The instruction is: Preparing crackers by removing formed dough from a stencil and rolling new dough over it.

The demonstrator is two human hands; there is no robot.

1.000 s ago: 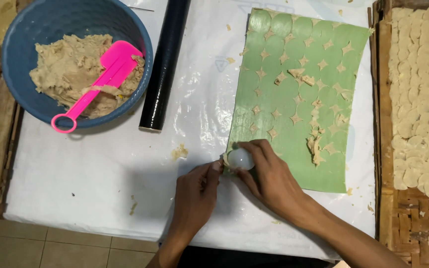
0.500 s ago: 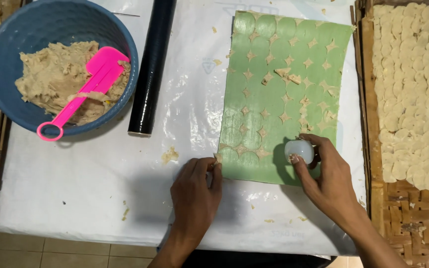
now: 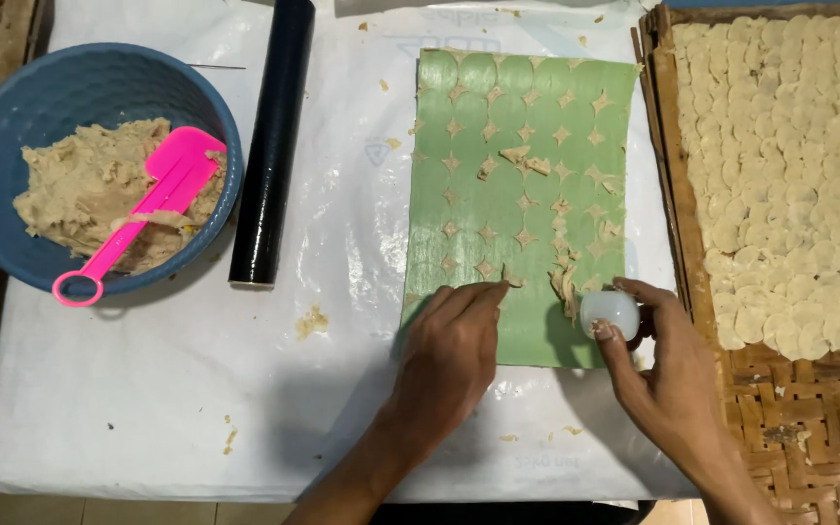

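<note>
both hands have shifted rightward: left hand flat, open on green sheet (palm down), right hand gripping white round cutter

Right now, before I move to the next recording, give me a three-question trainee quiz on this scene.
1. True or false: the right hand holds a small white round cutter.
2. What lies in the blue bowl with the dough? A) pink spatula B) knife C) fork
3. Where does the left hand rest?

Key: 1. True. 2. A. 3. On the green sheet's lower edge, fingertips by the dough scraps.
</note>
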